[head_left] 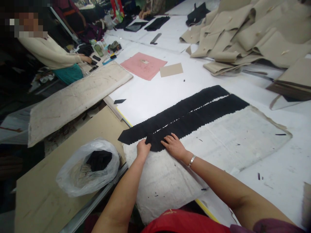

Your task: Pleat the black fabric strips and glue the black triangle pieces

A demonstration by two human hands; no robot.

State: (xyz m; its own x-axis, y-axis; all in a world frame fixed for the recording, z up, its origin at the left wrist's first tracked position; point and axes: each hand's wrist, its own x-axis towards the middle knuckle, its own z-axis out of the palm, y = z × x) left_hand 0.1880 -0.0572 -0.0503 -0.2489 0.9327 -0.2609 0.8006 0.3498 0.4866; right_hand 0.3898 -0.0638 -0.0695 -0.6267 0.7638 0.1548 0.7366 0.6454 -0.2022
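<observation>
Two long black strips with finely jagged edges, a far one and a near one, lie side by side on a white cloth pad. A thin white gap runs between them. My left hand is closed in a pinch at the left end of the near strip. On the same strip, close to that end, my right hand rests with its fingers stretched out and slightly apart. A silver bracelet circles my right wrist.
A plastic bag with dark scraps stands at the left. Beige folded pieces are heaped at the back right. A pink sheet and a beige card lie ahead. Another person works at the far left.
</observation>
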